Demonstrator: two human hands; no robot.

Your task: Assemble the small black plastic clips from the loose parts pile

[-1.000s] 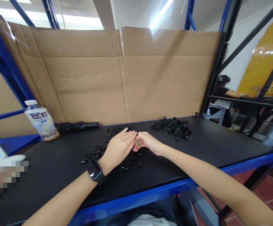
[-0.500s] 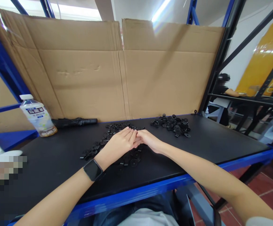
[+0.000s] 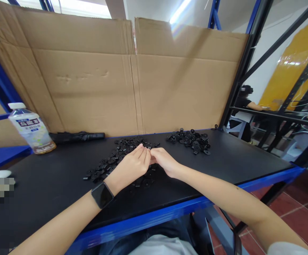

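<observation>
My left hand (image 3: 136, 161), with a black watch (image 3: 102, 195) on its wrist, has its fingers pressed together and curled toward the right hand. Fingertip to fingertip with it, my right hand (image 3: 164, 161) is closed, thumb and fingers bent inward. Whatever sits between the fingers is hidden by the hands themselves. Below and behind them spreads a pile of small black plastic parts (image 3: 104, 166), some of them round discs with tabs. A second heap of black disc parts (image 3: 192, 140) lies farther back on the right, apart from both hands.
The black tabletop (image 3: 239, 161) has a blue front edge. A drink bottle (image 3: 32, 129) and a folded black umbrella (image 3: 77, 137) stand and lie at the back left. Cardboard (image 3: 180, 88) walls off the rear. Another person (image 3: 243, 106) sits beyond the frame at right.
The view has turned slightly, so the table things sit a little farther left. My hands remain together, with the right hand's fingers bent more and its wrist slightly lower.
</observation>
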